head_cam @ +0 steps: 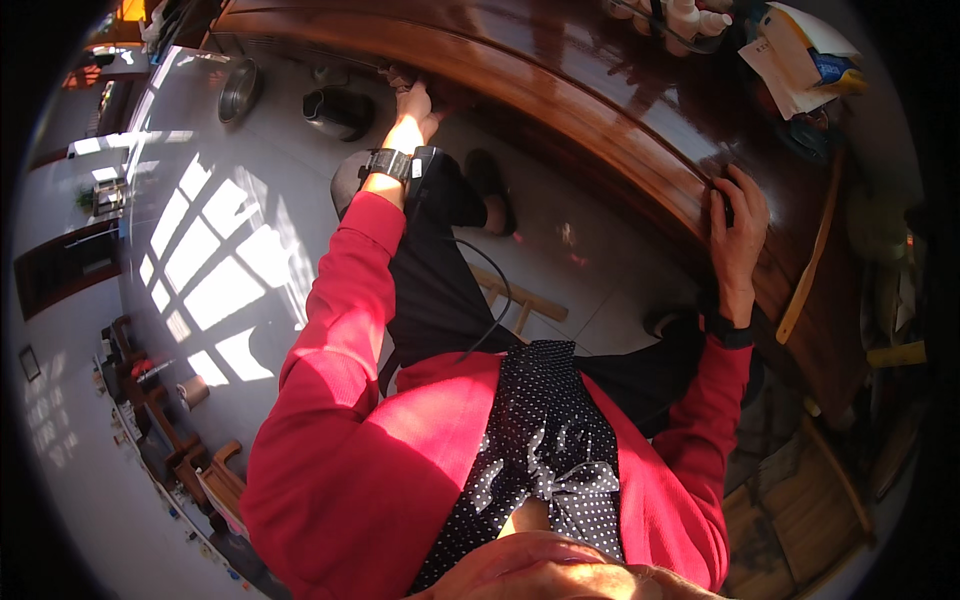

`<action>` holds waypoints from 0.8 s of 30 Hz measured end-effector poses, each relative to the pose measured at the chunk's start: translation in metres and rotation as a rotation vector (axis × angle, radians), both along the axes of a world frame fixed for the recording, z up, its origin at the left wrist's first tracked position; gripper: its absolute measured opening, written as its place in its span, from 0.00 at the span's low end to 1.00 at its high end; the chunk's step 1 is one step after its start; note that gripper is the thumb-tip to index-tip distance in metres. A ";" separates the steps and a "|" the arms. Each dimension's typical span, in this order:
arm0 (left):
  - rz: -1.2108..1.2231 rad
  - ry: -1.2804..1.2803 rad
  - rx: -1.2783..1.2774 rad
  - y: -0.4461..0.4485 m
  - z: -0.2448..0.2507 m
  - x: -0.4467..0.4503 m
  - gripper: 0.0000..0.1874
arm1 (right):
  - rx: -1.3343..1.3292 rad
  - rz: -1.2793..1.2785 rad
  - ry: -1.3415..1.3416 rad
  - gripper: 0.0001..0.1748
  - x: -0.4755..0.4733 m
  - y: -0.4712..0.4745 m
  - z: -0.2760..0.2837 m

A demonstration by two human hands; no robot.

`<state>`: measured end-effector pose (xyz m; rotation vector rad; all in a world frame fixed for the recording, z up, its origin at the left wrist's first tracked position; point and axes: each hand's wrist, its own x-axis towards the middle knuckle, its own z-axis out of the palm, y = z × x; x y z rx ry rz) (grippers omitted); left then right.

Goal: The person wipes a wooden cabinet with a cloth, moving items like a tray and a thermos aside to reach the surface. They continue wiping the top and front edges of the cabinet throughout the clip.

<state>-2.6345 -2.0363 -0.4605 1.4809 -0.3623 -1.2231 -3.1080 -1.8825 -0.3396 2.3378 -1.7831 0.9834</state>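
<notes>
My left hand [415, 105] reaches down beside the lower front edge of a glossy reddish-brown wooden table [480, 46]. Its fingers are bent at a small crumpled greyish item [396, 76]; shadow hides whether they grip it. My right hand [739, 217] rests on the table's near edge, its thumb apart from the fingers. A dark patch lies between thumb and fingers, and I cannot tell if it is an object or shadow. Close to the left hand, a black kettle-like vessel [339, 112] is on the pale tiled floor [300, 172].
A metal basin [239, 91] is at the far left. White bottles [681, 26] and an opened tissue pack [806, 60] are on the table, with a long wooden stick [814, 259] along its right side. Below me is a wooden rung [532, 300]; a dark cable [504, 285] crosses my lap.
</notes>
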 end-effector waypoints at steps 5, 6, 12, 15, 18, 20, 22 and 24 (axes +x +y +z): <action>-0.719 -1.327 0.044 -0.060 -0.028 0.124 0.19 | 0.048 -0.014 0.016 0.08 -0.001 0.000 0.000; -0.886 -1.678 0.013 -0.071 -0.023 0.154 0.19 | 0.049 -0.013 0.028 0.09 -0.001 0.000 0.000; 0.157 0.039 0.038 -0.092 -0.028 0.129 0.26 | 0.052 -0.036 0.015 0.08 0.000 0.000 0.001; 0.147 0.130 -0.062 -0.065 -0.031 0.082 0.26 | 0.046 -0.030 0.013 0.08 0.000 0.000 0.000; 0.113 0.166 -0.116 -0.027 -0.043 0.010 0.26 | 0.027 -0.018 -0.001 0.08 -0.001 -0.001 -0.001; 0.077 0.254 -0.212 0.013 -0.050 -0.051 0.25 | 0.019 -0.021 -0.005 0.09 -0.002 0.000 -0.002; 0.084 0.171 -0.116 0.053 -0.048 -0.113 0.30 | -0.005 -0.006 -0.001 0.08 -0.002 0.000 -0.002; 0.028 0.198 -0.064 0.090 -0.044 -0.164 0.26 | -0.018 0.001 -0.004 0.08 -0.002 0.000 -0.002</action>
